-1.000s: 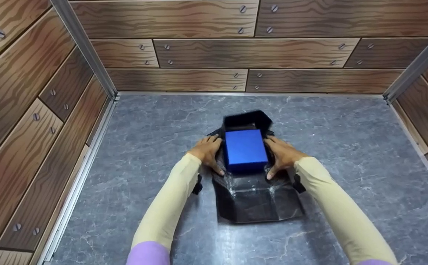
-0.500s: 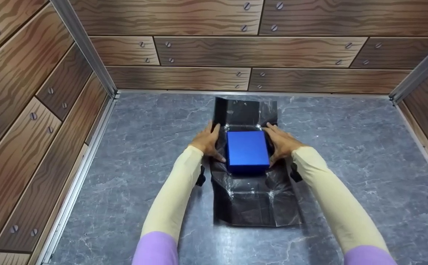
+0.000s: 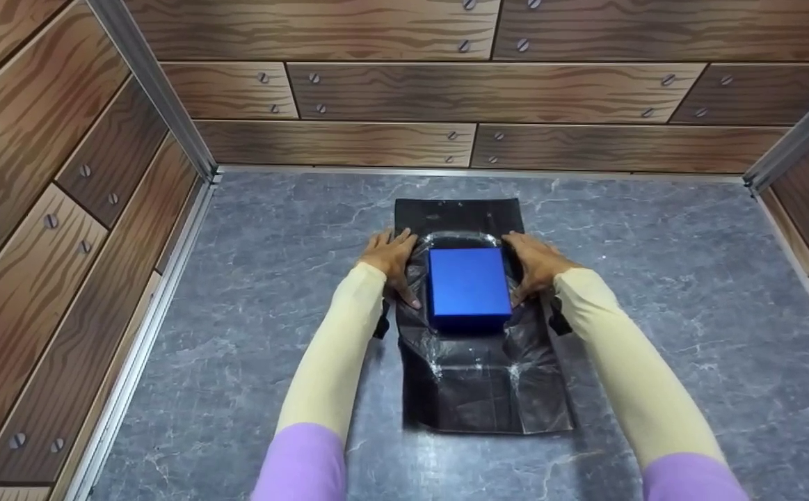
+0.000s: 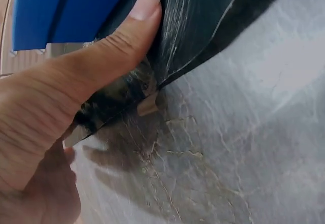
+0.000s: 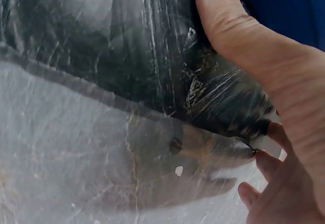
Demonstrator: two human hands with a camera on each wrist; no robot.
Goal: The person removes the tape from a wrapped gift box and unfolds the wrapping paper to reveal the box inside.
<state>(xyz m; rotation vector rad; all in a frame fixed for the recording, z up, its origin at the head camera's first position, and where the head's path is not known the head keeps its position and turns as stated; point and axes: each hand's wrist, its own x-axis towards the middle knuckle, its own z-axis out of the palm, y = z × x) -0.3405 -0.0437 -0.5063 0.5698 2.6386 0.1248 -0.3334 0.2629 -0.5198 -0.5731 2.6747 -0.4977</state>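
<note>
A blue box (image 3: 470,282) sits on a creased, shiny black sheet (image 3: 487,400) in the head view, with sheet showing on all sides of it. My left hand (image 3: 391,263) rests on the sheet's left edge beside the box. Its thumb lies on the black material near the box in the left wrist view, with the other fingers toward the edge. On the opposite side, my right hand (image 3: 538,263) touches the sheet's right edge. In the right wrist view its thumb (image 5: 238,26) is extended close to the box and several fingertips are at the sheet's margin.
The sheet lies on a grey marbled surface (image 3: 293,229). Wood-patterned panels (image 3: 376,90) wall it in at the back, left and right, with metal strips along the corners. Black wrist cameras sit under both cream sleeves (image 3: 327,348).
The sheet's far flap, first raised and folded behind the box, has come down and lies nearly flat. Both hands have shifted slightly away from me along the sheet's sides. The box stays put.
</note>
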